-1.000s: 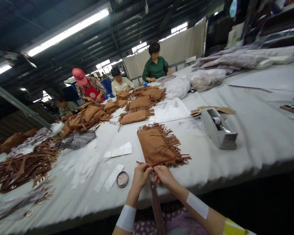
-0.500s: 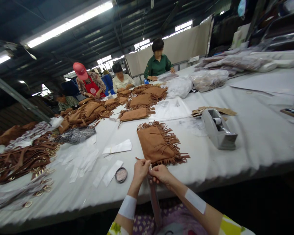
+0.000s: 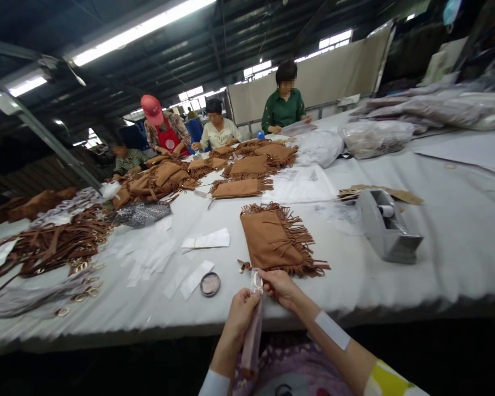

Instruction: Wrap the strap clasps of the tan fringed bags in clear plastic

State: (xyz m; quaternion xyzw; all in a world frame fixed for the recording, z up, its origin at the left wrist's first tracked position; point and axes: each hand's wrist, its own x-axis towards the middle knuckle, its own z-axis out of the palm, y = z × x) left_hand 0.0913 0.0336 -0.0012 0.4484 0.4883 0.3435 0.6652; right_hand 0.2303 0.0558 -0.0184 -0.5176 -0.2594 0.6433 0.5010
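A strap in a clear plastic sleeve (image 3: 252, 335) hangs over the table's front edge, with a gold-coloured metal clasp showing at its upper end. My left hand (image 3: 242, 309) pinches the sleeve just below the clasp. Beside the clasp, the fingers of my right hand (image 3: 277, 287) are closed on the sleeve's top end. Directly beyond both hands lies a brown fringed bag (image 3: 270, 237), flat on the white table cover. A small brown tassel piece (image 3: 243, 266) rests at the bag's near left corner.
A grey tape dispenser (image 3: 390, 225) stands at right. Left of my hands are a round tin (image 3: 210, 284) and white paper strips (image 3: 206, 240). Brown straps (image 3: 53, 242) heap at far left. Beyond lie more fringed bags (image 3: 247, 166); several people work across the table.
My left hand has slid down the sleeve, and the clasp now shows between my hands. The sleeve's lower end has swung left. The tassel piece by the bag is now uncovered. The view has shifted.
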